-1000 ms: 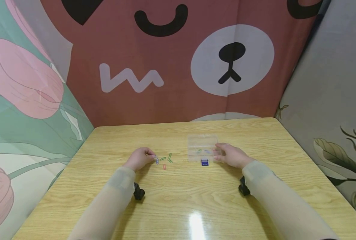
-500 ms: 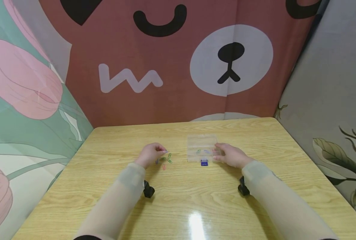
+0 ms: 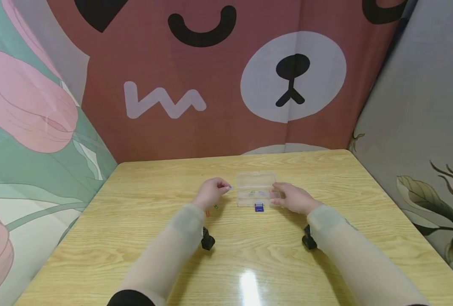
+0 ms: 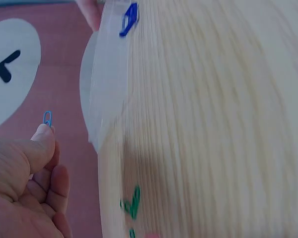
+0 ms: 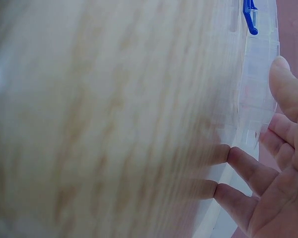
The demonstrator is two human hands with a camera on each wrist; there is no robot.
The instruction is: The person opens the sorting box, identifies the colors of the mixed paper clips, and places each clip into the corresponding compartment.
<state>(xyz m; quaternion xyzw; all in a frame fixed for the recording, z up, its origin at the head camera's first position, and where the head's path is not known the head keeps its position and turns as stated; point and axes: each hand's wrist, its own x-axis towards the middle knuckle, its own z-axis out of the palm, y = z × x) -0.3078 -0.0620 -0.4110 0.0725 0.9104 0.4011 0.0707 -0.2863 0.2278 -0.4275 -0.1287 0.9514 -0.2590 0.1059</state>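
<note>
Left grip [image 3: 211,192] pinches a blue paper clip [image 4: 47,118] by one end, thumb against forefinger, above the tabletop [image 3: 272,255] and just left of the clear box [image 3: 254,179]. Right grip [image 3: 293,197] holds the box's right end, thumb and fingers at its edge; blue latch [image 3: 259,207] sits left of that grip, on the box's near side. Loose green clips [image 4: 134,202] and a red clip [image 3: 207,213] lie below the left grip, on the person's side.

Risks, my guess: clip is tiny and held by its tip, so a looser pinch could drop it short. Coming in low could snag it on the box edge. Box looks light; likely skids if bumped with the right grip off.

Versus one second ago: left grip has shifted right, from beside the loose clips to beside the box. Right grip and box look unchanged.
</note>
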